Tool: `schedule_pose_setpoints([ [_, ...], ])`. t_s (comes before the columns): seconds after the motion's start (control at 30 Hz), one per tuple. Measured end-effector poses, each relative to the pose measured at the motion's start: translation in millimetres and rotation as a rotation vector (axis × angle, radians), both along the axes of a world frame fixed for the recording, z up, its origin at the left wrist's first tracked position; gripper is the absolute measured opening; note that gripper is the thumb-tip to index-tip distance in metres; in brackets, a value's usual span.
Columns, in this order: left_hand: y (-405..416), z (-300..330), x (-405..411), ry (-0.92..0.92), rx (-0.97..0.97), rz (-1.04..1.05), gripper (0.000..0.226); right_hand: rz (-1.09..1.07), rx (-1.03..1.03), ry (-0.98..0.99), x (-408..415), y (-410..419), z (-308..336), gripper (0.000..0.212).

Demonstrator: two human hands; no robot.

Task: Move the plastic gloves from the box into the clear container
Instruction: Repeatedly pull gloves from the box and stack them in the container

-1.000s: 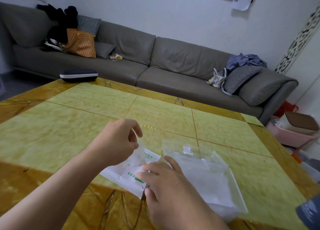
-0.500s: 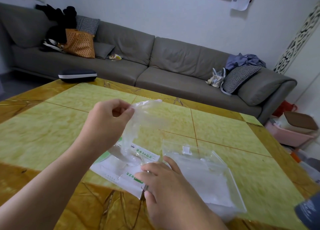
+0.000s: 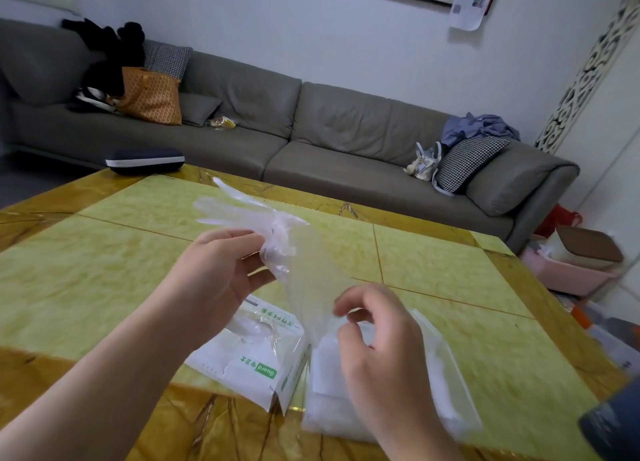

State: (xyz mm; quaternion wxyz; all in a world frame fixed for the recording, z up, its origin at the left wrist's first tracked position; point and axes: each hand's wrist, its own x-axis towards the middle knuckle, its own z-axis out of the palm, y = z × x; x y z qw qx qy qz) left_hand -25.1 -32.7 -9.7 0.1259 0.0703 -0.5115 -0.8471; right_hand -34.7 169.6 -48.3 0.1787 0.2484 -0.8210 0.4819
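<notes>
A: Which relation governs the coming move?

B: The plastic glove (image 3: 277, 238) is held in the air above the desk (image 3: 104, 252), with the clear container (image 3: 446, 374) below it and to the right. The glove's long axis runs on a slant: its finger end points up and away to the left, and its cuff end trails down to the right, towards the container.

A: Which of the two hands is nearer?

B: The left hand (image 3: 214, 273) pinches the glove near its middle, thumb and fingers closed on the bunched film. The right hand (image 3: 377, 336) hovers over the container with fingers loosely curled, beside the glove's lower end. Motion blur hides whether its fingertips touch the film, so its grip cannot be told. In my judgement the right hand is the better placed to guide the cuff down into the container.

A: How does the glove look?

B: It is thin, colourless and almost transparent, so the desk's yellow-green pattern shows through it. The film is crumpled where it is pinched, and it looks limp enough to fold under its own weight.

A: And the source?

B: The box (image 3: 249, 360), white with green print, lies on the desk just left of the container, its torn opening facing up with more film showing inside. The container appears to hold whitish film already.
</notes>
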Motion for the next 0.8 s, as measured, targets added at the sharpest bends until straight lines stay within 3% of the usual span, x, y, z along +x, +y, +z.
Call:
schedule_pose_setpoints([
  [0.03,2,-1,-1,-0.004,0.010,-0.018,0.031,-0.021,-0.036,-0.030,0,3,2,0.019],
  [0.17,13,-8,-2,-0.014,0.020,-0.123,0.025,-0.010,-0.085,-0.219,-3,10,8,0.051],
  [0.27,27,-14,0,-0.015,0.024,-0.253,0.023,0.025,-0.161,-0.305,-10,15,13,0.029],
  [0.3,31,-17,-1,-0.026,0.029,-0.288,0.027,0.036,-0.207,-0.321,-11,16,16,0.013],
  [0.33,34,-19,-3,-0.040,0.039,-0.315,0.030,0.023,-0.243,-0.331,-13,17,16,0.012],
  [0.4,37,-21,-5,-0.068,0.095,-0.343,0.041,-0.016,-0.292,-0.338,-15,22,18,0.028],
  [0.53,35,-18,-2,0.013,0.308,-0.503,0.075,-0.110,-0.382,-0.359,-17,33,26,0.032],
  [0.6,44,-12,5,0.035,0.091,-0.636,0.061,-0.131,-0.317,-0.323,-18,34,22,0.029],
  [0.7,70,-11,10,-0.121,-0.398,-0.453,0.037,-0.127,-0.172,-0.248,-15,31,15,0.027],
  [0.73,78,-11,10,-0.163,-0.459,-0.324,0.032,-0.110,-0.168,-0.252,-15,31,14,0.027],
  [0.8,83,-14,9,-0.202,-0.403,-0.117,0.015,-0.097,-0.236,-0.307,-15,33,17,0.029],
])
